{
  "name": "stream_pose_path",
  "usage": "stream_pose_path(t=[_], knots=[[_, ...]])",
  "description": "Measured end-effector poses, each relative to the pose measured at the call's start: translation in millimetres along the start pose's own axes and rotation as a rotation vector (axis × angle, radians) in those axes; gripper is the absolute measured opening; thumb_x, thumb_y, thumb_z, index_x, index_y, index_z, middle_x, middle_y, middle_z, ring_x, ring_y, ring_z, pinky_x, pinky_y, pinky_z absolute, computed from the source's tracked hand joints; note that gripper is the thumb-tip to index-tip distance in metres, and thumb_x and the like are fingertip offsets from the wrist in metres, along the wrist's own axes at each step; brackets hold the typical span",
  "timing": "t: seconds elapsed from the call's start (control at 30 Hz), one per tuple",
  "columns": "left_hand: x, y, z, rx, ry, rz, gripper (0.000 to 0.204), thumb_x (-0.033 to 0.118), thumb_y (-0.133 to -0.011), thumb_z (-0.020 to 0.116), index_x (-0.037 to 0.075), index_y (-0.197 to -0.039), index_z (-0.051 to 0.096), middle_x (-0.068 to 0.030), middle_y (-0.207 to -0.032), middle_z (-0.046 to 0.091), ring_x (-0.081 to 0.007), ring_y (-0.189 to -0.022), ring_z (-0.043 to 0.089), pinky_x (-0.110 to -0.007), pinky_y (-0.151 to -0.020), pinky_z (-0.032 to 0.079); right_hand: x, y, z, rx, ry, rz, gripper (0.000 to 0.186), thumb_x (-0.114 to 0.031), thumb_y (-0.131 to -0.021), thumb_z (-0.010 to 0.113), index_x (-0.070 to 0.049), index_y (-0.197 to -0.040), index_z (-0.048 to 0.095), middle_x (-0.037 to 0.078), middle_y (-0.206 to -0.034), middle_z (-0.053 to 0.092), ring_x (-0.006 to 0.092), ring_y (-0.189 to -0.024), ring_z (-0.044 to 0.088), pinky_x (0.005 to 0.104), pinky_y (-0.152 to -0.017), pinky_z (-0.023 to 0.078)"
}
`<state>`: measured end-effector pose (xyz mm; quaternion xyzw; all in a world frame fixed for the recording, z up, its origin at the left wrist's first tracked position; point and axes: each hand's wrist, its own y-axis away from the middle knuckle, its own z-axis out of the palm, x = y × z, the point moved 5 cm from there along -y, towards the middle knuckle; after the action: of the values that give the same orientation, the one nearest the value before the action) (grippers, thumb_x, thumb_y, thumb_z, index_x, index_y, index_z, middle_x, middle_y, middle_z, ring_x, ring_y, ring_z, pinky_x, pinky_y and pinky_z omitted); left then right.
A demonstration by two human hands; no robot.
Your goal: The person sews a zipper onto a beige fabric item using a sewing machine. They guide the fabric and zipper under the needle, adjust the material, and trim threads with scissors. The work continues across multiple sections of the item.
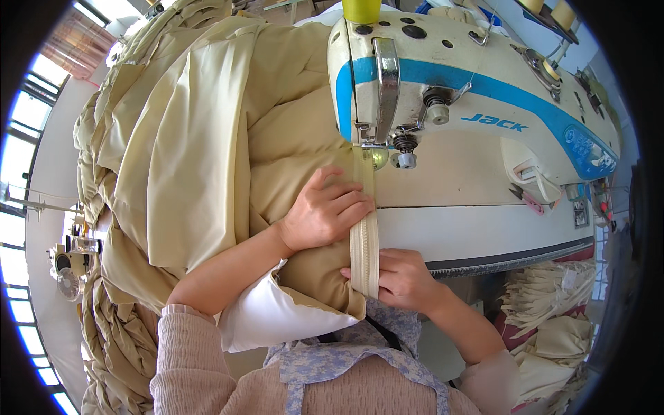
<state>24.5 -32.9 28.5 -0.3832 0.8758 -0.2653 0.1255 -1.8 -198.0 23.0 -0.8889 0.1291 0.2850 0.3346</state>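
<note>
Windows point(21, 166) curve down the left side of the room, and a white sewing machine point(443, 79) with a blue stripe stands on the pale table point(477, 235). Tan fabric point(200, 138) is heaped to the left of its needle area, and the cream zipper point(364, 259) runs straight from under the presser foot point(374, 146) toward the person, along the fabric's right side. To do this well, the zipper should probably lie flat and square to the foot, its edge even with the cloth, with the heap's weight kept from dragging it sideways; guiding gently rather than pulling would suit, with fingertips well short of the needle. The left hand point(326, 211) lies over fabric and zipper, fingers bent and close together, their tips on the zipper; whether they pinch or only press, I cannot tell. Nearer the body, the right hand point(407, 278) pinches the zipper, one fingertip showing past its left edge.
</note>
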Motion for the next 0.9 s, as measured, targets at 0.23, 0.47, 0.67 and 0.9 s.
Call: stream_pose_path(t=[0.23, 0.47, 0.67, 0.9], knots=[[-34.9, -5.0, 9.9, 0.032, 0.010, 0.030, 0.017, 0.019, -0.082, 0.077, 0.014, -0.098, 0.073, 0.0004, -0.095, 0.076, -0.0164, -0.093, 0.073, -0.045, -0.097, 0.048, 18.1, -19.4, 2.7, 0.026, 0.019, 0.069, 0.034, -0.004, -0.075, 0.072, -0.013, -0.107, 0.079, 0.006, -0.089, 0.072, 0.0265, -0.079, 0.069, 0.0373, -0.069, 0.058], [-50.8, -3.6, 0.9, -0.036, 0.235, -0.049, 0.026, 0.014, -0.086, 0.075, 0.010, -0.112, 0.071, -0.0041, -0.111, 0.072, -0.0229, -0.109, 0.067, -0.048, -0.106, 0.046, 14.3, -19.6, 1.0, -0.133, -0.147, 0.084, 0.041, -0.011, -0.076, 0.079, -0.012, -0.117, 0.077, 0.009, -0.106, 0.074, 0.0297, -0.105, 0.067, 0.0391, -0.093, 0.053], [-148.2, 47.4, -94.7, -0.447, 0.051, -0.922, 0.060, 0.048, -0.100, 0.061, 0.002, -0.138, 0.060, -0.0173, -0.130, 0.067, -0.0364, -0.119, 0.063, -0.042, -0.105, 0.049, -34.9, -11.0, 21.5, -0.534, -0.529, 0.368, 0.048, -0.042, -0.080, 0.088, -0.003, -0.098, 0.067, 0.014, -0.090, 0.068, 0.0293, -0.087, 0.067, 0.0424, -0.080, 0.053], [-82.6, 87.4, -143.0, -1.193, -0.142, -0.956, 0.062, 0.054, -0.092, 0.066, 0.002, -0.126, 0.066, -0.0188, -0.115, 0.071, -0.0341, -0.112, 0.067, -0.044, -0.095, 0.053, -62.2, 1.5, 53.5, -0.540, -0.236, 0.029, 0.044, -0.046, -0.091, 0.076, -0.003, -0.093, 0.066, 0.016, -0.091, 0.066, 0.0395, -0.087, 0.064, 0.0470, -0.078, 0.052]])
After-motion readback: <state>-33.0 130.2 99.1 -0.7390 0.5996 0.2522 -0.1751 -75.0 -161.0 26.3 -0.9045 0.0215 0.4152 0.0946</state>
